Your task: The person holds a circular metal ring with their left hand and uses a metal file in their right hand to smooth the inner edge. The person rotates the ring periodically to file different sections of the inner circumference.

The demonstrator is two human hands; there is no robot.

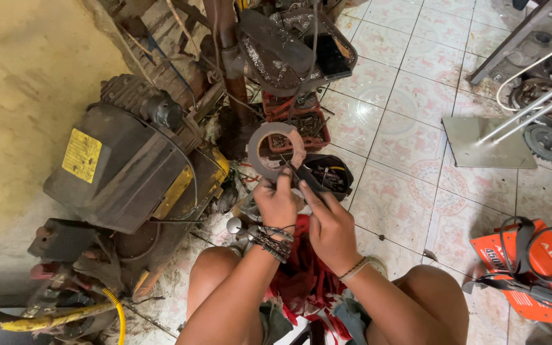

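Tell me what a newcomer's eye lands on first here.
A flat grey ring held up at centre by the left hand, with the right hand beside it. At left sits a grimy black motor unit; an orange machine lies at lower right on the tiled floor.

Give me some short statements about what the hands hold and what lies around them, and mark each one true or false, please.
1. The left hand holds up a flat grey ring. True.
2. The right hand is on the orange machine. False: it is up beside the left hand, its fingers at a thin dark tool that reaches toward the ring.
3. The floor is bare grey concrete. False: it is patterned tiles.
4. A red crate stands beyond the ring. True.
5. A dark motor with a yellow label sits at the person's left. True.
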